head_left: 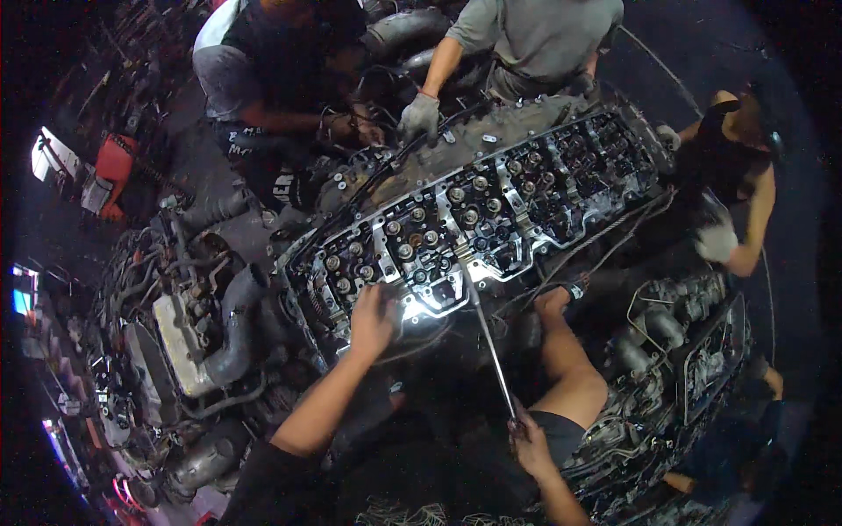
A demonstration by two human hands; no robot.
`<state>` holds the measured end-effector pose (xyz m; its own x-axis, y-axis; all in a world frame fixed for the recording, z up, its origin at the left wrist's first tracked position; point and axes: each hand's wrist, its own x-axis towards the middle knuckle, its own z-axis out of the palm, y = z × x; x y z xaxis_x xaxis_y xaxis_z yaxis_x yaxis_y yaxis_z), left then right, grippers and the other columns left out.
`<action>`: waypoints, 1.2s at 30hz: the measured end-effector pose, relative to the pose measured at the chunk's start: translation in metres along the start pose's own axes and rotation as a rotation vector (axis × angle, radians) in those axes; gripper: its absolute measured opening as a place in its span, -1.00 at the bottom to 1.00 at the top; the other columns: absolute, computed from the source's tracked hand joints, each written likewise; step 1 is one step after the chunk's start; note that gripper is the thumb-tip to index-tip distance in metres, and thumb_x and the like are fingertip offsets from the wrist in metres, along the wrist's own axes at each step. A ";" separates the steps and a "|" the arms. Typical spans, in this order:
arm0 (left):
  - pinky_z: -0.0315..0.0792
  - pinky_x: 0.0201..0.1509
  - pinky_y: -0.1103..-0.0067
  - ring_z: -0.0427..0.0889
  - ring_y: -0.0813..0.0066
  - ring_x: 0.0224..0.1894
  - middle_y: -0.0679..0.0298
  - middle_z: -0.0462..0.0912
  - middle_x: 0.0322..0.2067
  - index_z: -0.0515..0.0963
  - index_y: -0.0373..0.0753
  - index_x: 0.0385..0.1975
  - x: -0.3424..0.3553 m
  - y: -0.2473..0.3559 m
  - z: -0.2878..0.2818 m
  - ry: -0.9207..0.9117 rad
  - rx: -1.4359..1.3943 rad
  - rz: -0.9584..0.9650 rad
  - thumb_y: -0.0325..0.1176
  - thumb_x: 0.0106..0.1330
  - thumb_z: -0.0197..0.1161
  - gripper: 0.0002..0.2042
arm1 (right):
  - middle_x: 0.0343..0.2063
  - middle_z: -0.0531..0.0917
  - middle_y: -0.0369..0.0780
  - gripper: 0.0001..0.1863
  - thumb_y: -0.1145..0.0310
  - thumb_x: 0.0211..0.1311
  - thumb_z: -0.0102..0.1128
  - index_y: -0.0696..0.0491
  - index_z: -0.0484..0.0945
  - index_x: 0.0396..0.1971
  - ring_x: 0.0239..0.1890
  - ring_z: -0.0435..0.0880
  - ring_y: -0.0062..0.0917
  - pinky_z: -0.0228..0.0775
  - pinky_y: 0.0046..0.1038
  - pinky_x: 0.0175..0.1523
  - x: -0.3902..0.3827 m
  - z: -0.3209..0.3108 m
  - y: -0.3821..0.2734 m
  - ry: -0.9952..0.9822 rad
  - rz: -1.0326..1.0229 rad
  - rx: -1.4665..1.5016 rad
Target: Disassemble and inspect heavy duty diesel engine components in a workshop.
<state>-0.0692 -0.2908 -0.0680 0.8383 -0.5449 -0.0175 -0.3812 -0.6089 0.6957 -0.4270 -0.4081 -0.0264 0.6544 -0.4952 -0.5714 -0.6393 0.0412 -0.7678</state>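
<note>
A long steel bar (pixel 494 351) slants from my right hand (pixel 531 445) up to the near edge of a large engine (pixel 465 219). My right hand is closed round its lower end. The bar's far tip meets the engine near a bright metal bracket; how it sits there is hard to make out. My left hand (pixel 374 320) is over the engine's near left edge, its fingers blurred, so I cannot tell whether they grip anything. Rows of round valve springs (pixel 418 213) and oily metal parts show in the engine's open top.
A co-worker's gloved hand (pixel 419 117) rests at the engine's far side. Another person (pixel 272 79) works beside it. A third person's gloved hand (pixel 717 240) is at the right. A bent bare leg (pixel 570 368) lies near my right hand. More engines (pixel 180 342) stand left and right.
</note>
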 end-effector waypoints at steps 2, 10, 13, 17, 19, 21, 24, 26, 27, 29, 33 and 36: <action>0.28 0.13 0.33 0.38 -0.07 0.05 -0.12 0.40 -0.02 0.35 -0.40 -0.01 0.000 -0.010 0.004 0.063 0.016 0.048 -0.39 0.15 0.20 -0.59 | -0.57 0.38 -0.42 -0.48 0.48 0.28 -0.06 -0.11 0.21 0.25 -0.54 0.28 -0.75 0.23 -0.65 -0.43 0.000 0.001 0.006 0.034 0.019 -0.010; 0.34 -0.18 0.34 0.44 0.04 -0.28 0.02 0.42 -0.35 0.40 -0.34 -0.26 0.014 -0.015 -0.022 0.292 -0.078 0.103 -0.49 0.12 0.14 -0.81 | -0.10 0.56 -0.06 -0.41 0.61 0.12 -0.11 0.05 0.19 0.23 -0.06 0.55 -0.35 0.29 -0.39 0.07 -0.018 0.001 -0.025 -0.203 -0.120 -0.221; 0.35 -0.11 0.37 0.45 0.04 -0.21 0.03 0.43 -0.29 0.41 -0.32 -0.22 0.010 -0.038 -0.029 0.404 0.000 0.129 -0.48 0.14 0.13 -0.80 | -0.13 0.56 -0.07 -0.40 0.63 0.10 -0.11 0.04 0.20 0.23 -0.08 0.54 -0.38 0.28 -0.45 0.08 -0.002 0.001 -0.041 -0.268 0.222 -0.320; 0.34 -0.03 0.34 0.44 -0.01 -0.13 -0.03 0.44 -0.20 0.39 -0.33 -0.13 0.006 -0.028 -0.038 0.284 -0.062 0.033 -0.45 0.17 0.12 -0.74 | -0.22 0.56 -0.15 -0.42 0.63 0.09 -0.09 0.06 0.25 0.20 -0.16 0.51 -0.49 0.29 -0.52 0.04 -0.006 0.016 -0.005 -0.108 -0.068 0.038; 0.34 -0.04 0.34 0.44 -0.03 -0.14 -0.04 0.43 -0.20 0.39 -0.34 -0.13 0.000 -0.033 -0.040 0.359 0.013 0.093 -0.45 0.17 0.12 -0.73 | -0.25 0.56 -0.21 -0.43 0.61 0.13 -0.07 0.03 0.25 0.21 -0.26 0.43 -0.59 0.28 -0.58 -0.03 -0.010 0.016 0.001 -0.242 -0.242 -0.190; 0.34 -0.05 0.34 0.44 -0.03 -0.15 -0.03 0.43 -0.22 0.39 -0.35 -0.14 -0.002 -0.038 -0.038 0.368 0.014 0.098 -0.45 0.17 0.12 -0.74 | -0.40 0.50 -0.32 -0.44 0.58 0.16 -0.07 0.00 0.24 0.23 -0.39 0.41 -0.65 0.29 -0.58 -0.20 -0.011 0.016 0.003 -0.220 -0.078 -0.152; 0.34 -0.06 0.33 0.44 -0.05 -0.16 -0.03 0.43 -0.22 0.39 -0.36 -0.15 -0.004 -0.037 -0.038 0.360 0.001 0.106 -0.44 0.17 0.13 -0.74 | -0.56 0.42 -0.44 -0.44 0.55 0.20 -0.07 -0.05 0.22 0.25 -0.54 0.35 -0.72 0.24 -0.61 -0.42 -0.011 0.015 -0.023 -0.162 0.072 0.028; 0.34 -0.06 0.33 0.43 -0.06 -0.15 -0.04 0.43 -0.22 0.38 -0.36 -0.15 -0.005 -0.037 -0.038 0.343 -0.015 0.117 -0.43 0.17 0.13 -0.73 | -0.58 0.40 -0.43 -0.43 0.55 0.20 -0.08 -0.06 0.22 0.25 -0.56 0.31 -0.75 0.20 -0.63 -0.47 -0.012 0.016 -0.031 -0.120 0.054 0.172; 0.34 -0.06 0.32 0.43 -0.06 -0.15 -0.04 0.43 -0.22 0.38 -0.36 -0.15 -0.006 -0.038 -0.037 0.328 -0.043 0.089 -0.43 0.16 0.14 -0.73 | -0.59 0.38 -0.44 -0.43 0.54 0.21 -0.08 -0.09 0.21 0.26 -0.58 0.29 -0.75 0.17 -0.65 -0.49 -0.014 0.017 -0.028 -0.156 -0.012 0.010; 0.33 -0.06 0.32 0.43 -0.06 -0.15 -0.03 0.43 -0.22 0.38 -0.36 -0.14 -0.004 -0.038 -0.035 0.315 -0.071 0.061 -0.42 0.16 0.15 -0.72 | -0.61 0.36 -0.45 -0.43 0.53 0.21 -0.08 -0.11 0.21 0.26 -0.60 0.27 -0.76 0.14 -0.66 -0.51 -0.019 0.016 -0.013 -0.191 -0.079 -0.154; 0.33 -0.01 0.32 0.43 -0.07 -0.12 -0.07 0.43 -0.17 0.38 -0.39 -0.14 -0.001 -0.040 -0.026 0.319 -0.034 0.075 -0.40 0.16 0.17 -0.70 | -0.60 0.35 -0.43 -0.41 0.54 0.21 -0.09 -0.12 0.18 0.27 -0.60 0.26 -0.77 0.14 -0.68 -0.50 -0.020 0.006 0.007 -0.140 -0.136 -0.072; 0.31 0.07 0.34 0.41 -0.09 -0.03 -0.12 0.42 -0.08 0.36 -0.41 -0.09 -0.005 -0.042 -0.020 0.326 0.012 0.059 -0.40 0.17 0.17 -0.66 | -0.59 0.36 -0.41 -0.43 0.54 0.25 -0.11 -0.10 0.17 0.28 -0.59 0.27 -0.77 0.14 -0.69 -0.50 -0.010 -0.001 -0.003 -0.053 -0.147 -0.036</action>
<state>-0.0497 -0.2515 -0.0826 0.8945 -0.3675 0.2547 -0.4358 -0.5896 0.6800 -0.4324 -0.4041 -0.0178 0.7617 -0.4472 -0.4689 -0.5487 -0.0604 -0.8338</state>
